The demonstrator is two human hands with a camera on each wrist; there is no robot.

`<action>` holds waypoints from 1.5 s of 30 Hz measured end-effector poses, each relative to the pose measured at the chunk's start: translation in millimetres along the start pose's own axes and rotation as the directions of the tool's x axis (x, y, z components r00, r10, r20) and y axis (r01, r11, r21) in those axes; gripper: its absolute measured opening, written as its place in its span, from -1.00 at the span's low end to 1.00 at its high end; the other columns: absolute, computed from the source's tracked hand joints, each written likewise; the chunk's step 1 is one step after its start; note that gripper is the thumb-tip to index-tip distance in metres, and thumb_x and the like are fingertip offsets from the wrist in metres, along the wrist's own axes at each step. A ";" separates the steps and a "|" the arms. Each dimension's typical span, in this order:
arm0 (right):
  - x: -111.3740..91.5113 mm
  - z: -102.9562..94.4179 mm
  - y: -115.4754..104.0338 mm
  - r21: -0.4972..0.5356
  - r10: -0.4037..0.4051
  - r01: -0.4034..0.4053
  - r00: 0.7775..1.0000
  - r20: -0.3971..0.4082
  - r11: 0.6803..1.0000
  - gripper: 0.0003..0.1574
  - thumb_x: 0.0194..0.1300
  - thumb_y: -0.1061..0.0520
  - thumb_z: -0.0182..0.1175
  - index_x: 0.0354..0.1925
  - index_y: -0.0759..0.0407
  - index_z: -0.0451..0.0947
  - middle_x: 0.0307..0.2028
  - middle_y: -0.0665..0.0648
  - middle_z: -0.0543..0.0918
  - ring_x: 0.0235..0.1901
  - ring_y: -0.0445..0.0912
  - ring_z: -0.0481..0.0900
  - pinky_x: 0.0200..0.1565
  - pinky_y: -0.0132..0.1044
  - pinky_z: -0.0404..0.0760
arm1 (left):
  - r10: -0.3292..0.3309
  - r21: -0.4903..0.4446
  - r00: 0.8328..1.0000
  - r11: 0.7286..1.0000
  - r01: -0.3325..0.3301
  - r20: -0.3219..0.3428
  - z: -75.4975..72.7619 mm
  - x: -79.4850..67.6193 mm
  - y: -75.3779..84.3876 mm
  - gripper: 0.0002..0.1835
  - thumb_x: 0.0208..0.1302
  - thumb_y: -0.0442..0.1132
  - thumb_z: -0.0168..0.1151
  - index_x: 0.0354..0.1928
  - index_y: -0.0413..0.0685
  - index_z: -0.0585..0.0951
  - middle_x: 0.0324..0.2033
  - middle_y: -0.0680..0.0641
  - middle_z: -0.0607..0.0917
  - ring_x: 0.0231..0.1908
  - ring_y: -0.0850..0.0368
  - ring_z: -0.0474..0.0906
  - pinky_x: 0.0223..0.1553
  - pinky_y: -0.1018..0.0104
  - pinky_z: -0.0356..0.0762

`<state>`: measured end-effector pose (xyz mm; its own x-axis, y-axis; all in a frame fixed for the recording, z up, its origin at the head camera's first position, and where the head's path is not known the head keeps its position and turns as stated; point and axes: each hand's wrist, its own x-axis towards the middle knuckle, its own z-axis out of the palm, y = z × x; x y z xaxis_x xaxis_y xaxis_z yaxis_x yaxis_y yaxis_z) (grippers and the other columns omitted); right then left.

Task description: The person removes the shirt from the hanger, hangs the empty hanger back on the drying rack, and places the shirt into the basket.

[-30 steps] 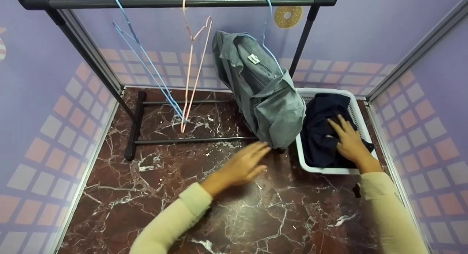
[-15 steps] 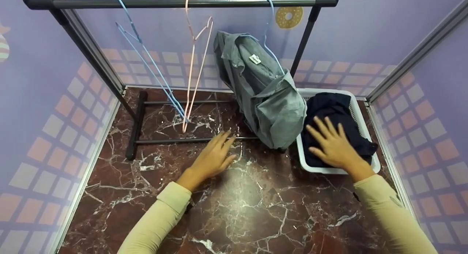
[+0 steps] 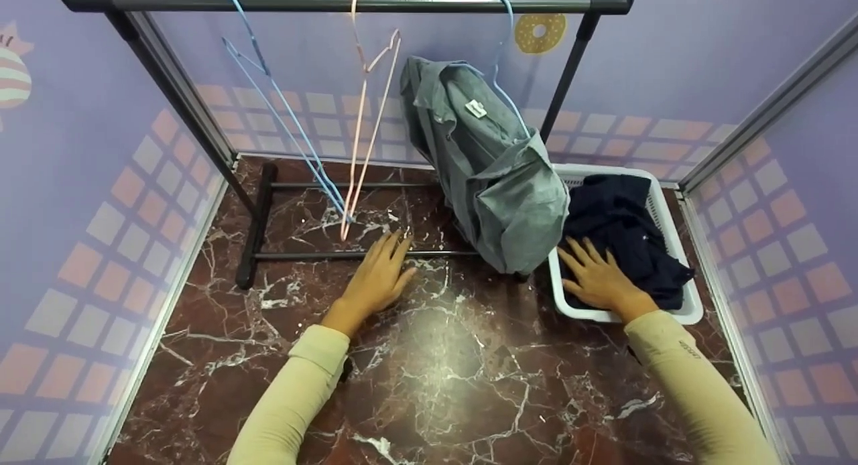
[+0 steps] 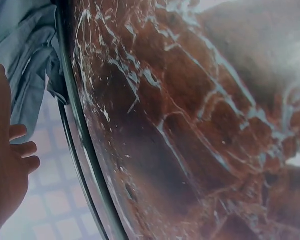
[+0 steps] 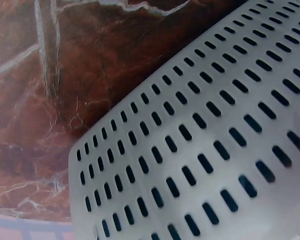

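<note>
Reaching over navy cloth in a white basket, right grip splayed, left grip outstretched, both empty.

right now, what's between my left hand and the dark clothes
In the head view: marbled floor, the lower end of the grey shirt hanging across, then the white basket rim and your right hand, spread over the dark clothes.

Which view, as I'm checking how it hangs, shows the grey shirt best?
The head view: the grey shirt shows nearly whole, on its blue hanger. The left wrist view shows part; the right wrist view, none.
</note>
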<state>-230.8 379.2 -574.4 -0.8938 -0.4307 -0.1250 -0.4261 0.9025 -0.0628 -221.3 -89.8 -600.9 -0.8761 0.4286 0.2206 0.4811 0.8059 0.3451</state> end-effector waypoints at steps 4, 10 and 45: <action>-0.4 -1.1 1.7 -0.012 0.011 -0.011 1.000 0.023 1.000 -0.16 0.54 -0.14 0.08 0.59 0.15 0.16 0.59 0.36 0.11 0.55 0.43 0.02 0.39 0.57 0.09 | -0.019 -0.005 1.000 1.000 0.019 -0.011 2.9 -1.8 -3.5 -0.33 0.60 0.06 -0.01 0.54 -0.22 0.27 0.51 -0.40 0.27 0.55 -0.36 0.09 0.59 -0.17 0.03; -5.2 -16.4 -6.8 -0.141 -0.078 0.049 0.976 -0.204 0.989 -0.21 0.43 -0.19 0.21 0.48 0.09 0.38 0.47 0.34 0.38 0.41 0.41 0.33 0.33 0.49 0.30 | -0.048 -0.013 0.999 0.999 0.047 -0.026 4.3 -5.2 -10.2 -0.34 0.59 0.04 0.02 0.52 -0.24 0.30 0.51 -0.39 0.28 0.54 -0.36 0.13 0.59 -0.16 0.02; 84.6 -39.2 16.8 -0.077 0.108 -0.090 0.951 0.290 0.993 -0.11 0.56 -0.12 -0.01 0.57 0.38 0.05 0.55 0.55 0.02 0.55 0.44 -0.02 0.47 0.48 0.05 | -0.078 0.033 0.997 0.996 0.078 -0.018 4.6 4.3 -17.2 -0.33 0.56 0.01 0.08 0.53 -0.22 0.29 0.51 -0.40 0.28 0.53 -0.39 0.14 0.57 -0.21 0.09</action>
<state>-319.0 358.0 -547.2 -0.8556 -0.3126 -0.4127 -0.3536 0.9351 0.0248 -233.5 -99.9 -610.1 -0.9102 0.3575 0.2091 0.4098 0.8500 0.3309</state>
